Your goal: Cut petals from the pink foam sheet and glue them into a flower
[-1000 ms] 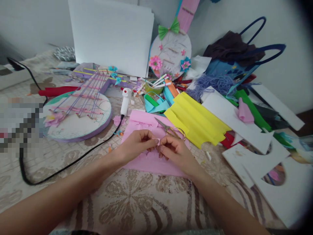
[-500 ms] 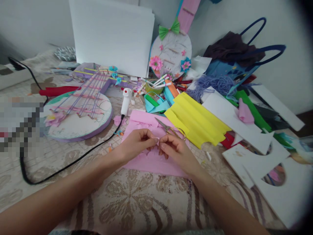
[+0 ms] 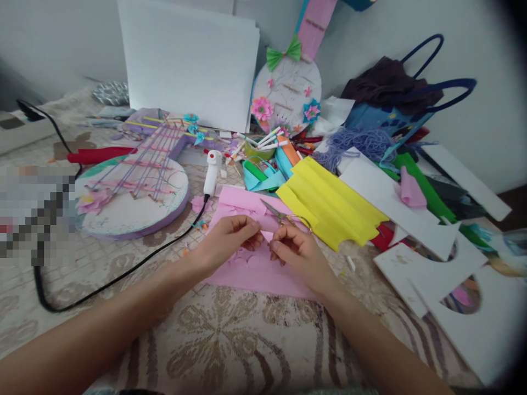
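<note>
Both hands meet over a pink crepe paper sheet [image 3: 263, 277] lying on the tablecloth. A small pink paper piece [image 3: 267, 236] shows between the fingertips. My right hand [image 3: 297, 249] pinches it from the right. My left hand [image 3: 233, 236] is closed at its left end, thumb pressed to the fingers; its tips partly hide the piece. Scissors [image 3: 282, 215] with gold handles rest on the pink sheet just beyond my right hand. Cut pink paper bits lie under and behind the hands.
A white glue gun [image 3: 212, 173] with a black cord [image 3: 135, 280] lies behind my left hand. Left of it rests a decorated paper banjo [image 3: 135, 192]. Yellow crepe paper [image 3: 331, 200], purple yarn [image 3: 356, 145] and cut white board [image 3: 436, 280] spread to the right. Another decorated instrument [image 3: 288, 90] leans at the back.
My left fingertips have drawn slightly left, away from my right ones, and more of the small pink piece shows between them. The camera view has shifted a little.
</note>
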`<state>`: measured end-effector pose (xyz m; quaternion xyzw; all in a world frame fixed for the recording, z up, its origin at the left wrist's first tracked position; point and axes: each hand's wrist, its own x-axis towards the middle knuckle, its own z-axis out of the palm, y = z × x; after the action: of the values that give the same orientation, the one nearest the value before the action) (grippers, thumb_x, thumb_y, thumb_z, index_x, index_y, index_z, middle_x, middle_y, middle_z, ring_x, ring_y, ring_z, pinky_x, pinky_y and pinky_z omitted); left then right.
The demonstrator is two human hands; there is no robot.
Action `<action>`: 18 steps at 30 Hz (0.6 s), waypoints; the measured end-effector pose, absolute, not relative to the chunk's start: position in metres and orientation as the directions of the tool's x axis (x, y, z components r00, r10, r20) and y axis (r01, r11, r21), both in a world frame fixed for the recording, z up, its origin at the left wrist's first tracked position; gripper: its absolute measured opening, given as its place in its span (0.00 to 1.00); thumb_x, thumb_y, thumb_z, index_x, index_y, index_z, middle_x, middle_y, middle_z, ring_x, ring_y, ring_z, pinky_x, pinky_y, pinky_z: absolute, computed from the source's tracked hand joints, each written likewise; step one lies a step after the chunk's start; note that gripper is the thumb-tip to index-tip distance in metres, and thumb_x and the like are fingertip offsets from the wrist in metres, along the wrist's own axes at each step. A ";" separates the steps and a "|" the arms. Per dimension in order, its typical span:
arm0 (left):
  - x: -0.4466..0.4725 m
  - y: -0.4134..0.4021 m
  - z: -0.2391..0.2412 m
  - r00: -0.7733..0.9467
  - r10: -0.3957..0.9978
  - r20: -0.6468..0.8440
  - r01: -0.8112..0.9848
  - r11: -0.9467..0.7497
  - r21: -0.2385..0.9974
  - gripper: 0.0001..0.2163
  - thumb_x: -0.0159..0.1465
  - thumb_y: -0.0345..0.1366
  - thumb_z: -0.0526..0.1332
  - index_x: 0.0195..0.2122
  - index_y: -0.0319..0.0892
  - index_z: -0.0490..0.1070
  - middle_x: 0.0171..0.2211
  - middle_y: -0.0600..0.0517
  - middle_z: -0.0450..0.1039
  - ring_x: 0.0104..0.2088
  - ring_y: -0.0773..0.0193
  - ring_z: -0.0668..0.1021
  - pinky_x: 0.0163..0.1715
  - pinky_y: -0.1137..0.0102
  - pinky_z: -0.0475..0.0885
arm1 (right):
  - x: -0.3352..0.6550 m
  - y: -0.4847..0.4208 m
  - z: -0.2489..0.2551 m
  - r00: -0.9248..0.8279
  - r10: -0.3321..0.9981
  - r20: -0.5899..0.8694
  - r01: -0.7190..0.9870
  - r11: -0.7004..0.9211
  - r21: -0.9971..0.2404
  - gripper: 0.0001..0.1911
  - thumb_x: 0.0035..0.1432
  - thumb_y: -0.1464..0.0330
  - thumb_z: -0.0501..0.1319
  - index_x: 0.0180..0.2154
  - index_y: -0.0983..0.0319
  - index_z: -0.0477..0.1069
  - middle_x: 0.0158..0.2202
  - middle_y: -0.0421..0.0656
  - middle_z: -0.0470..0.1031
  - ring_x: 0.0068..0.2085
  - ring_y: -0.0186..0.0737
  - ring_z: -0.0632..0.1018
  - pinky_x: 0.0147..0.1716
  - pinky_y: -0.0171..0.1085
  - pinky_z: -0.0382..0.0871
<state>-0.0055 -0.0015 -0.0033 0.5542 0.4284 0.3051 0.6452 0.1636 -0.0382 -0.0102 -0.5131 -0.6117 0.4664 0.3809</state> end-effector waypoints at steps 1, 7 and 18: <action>-0.005 -0.001 -0.004 0.452 0.862 -0.228 0.071 0.220 0.973 0.12 0.60 0.40 0.55 0.27 0.37 0.68 0.26 0.51 0.71 0.27 0.69 0.71 0.29 0.72 0.66 | 0.164 -0.038 -0.011 -0.160 0.987 0.030 0.320 0.080 -0.944 0.04 0.53 0.72 0.55 0.27 0.61 0.63 0.24 0.38 0.66 0.25 0.33 0.68 0.24 0.33 0.63; -0.005 -0.003 -0.006 0.512 0.810 -0.287 0.002 0.332 0.943 0.10 0.59 0.41 0.58 0.29 0.37 0.67 0.26 0.52 0.70 0.25 0.70 0.71 0.27 0.73 0.66 | 0.165 -0.040 -0.018 -0.252 0.856 0.450 0.693 0.485 -0.533 0.07 0.56 0.75 0.53 0.31 0.59 0.68 0.32 0.45 0.70 0.37 0.42 0.71 0.38 0.42 0.65; -0.006 -0.002 -0.004 0.485 0.863 -0.141 0.058 0.130 0.990 0.05 0.54 0.31 0.60 0.32 0.37 0.68 0.27 0.53 0.70 0.27 0.69 0.72 0.29 0.73 0.68 | 0.167 -0.036 -0.017 -0.180 0.984 0.022 0.210 0.060 -0.976 0.07 0.58 0.65 0.54 0.33 0.62 0.67 0.27 0.41 0.69 0.27 0.33 0.70 0.23 0.32 0.64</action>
<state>-0.0065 -0.0019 -0.0035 0.5793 0.3972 0.3155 0.6381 0.1668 -0.0358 -0.0169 -0.4944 -0.6036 0.4748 0.4071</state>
